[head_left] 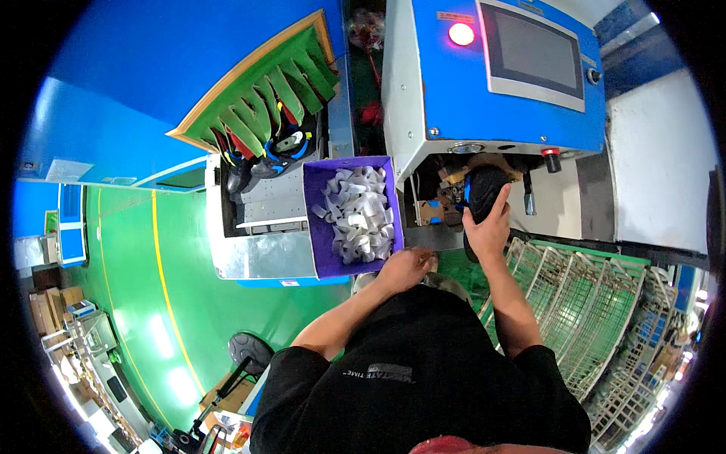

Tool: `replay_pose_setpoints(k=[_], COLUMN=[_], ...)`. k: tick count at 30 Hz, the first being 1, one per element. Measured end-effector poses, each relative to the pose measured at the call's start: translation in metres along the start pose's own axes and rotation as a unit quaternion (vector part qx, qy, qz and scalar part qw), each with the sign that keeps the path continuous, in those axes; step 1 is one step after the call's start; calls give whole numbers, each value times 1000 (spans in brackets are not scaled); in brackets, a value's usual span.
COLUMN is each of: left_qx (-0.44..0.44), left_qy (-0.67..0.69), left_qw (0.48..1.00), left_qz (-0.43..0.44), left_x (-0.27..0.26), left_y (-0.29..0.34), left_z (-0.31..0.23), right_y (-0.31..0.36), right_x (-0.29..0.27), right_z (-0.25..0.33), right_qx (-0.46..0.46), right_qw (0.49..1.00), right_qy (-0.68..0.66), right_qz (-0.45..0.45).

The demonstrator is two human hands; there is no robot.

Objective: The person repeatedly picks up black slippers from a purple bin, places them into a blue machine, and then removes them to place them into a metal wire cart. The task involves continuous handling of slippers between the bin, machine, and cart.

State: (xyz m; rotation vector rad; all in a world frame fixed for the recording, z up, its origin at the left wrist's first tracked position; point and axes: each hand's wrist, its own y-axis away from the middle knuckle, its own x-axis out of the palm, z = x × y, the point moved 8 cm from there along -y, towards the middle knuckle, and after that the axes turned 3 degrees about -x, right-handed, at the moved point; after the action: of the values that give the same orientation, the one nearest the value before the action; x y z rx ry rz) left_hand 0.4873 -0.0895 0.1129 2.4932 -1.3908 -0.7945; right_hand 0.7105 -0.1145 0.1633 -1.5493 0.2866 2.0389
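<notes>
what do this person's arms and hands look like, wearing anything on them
The left hand and right hand are ungloved, with no watch visible on either wrist. Short, plain black sleeves leave the forearms bare; the black T-shirt bears a small grey rectangle and pale lettering.

a black, short-sleeved shirt (446,356) bears a small grey print (389,371).

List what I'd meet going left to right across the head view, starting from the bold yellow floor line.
Bold yellow line → purple bin of white pieces → black shoe → red button → dial → white panel.
</notes>
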Motion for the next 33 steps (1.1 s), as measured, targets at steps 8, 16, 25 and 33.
replay_pose_setpoints(k=[8, 16, 25, 33], left_qx=[-193, -287, -258, -231], left_qy=[522, 512, 319, 264], left_qw=[790, 753, 902, 922], left_qz=[257, 297, 135, 167], left_x=[110, 112, 58, 105], left_y=[-16, 28, 35, 0], left_z=[2, 4, 52, 14], right_y=[129, 166, 91, 251], right_x=[-56, -19, -15, -225], right_z=[3, -81, -19, -188], right_qx=[-49, 335, 276, 212], right_qw=[999, 754, 586, 862], right_qy=[-7, -539, -760, -441], right_qz=[6, 171, 55, -130])
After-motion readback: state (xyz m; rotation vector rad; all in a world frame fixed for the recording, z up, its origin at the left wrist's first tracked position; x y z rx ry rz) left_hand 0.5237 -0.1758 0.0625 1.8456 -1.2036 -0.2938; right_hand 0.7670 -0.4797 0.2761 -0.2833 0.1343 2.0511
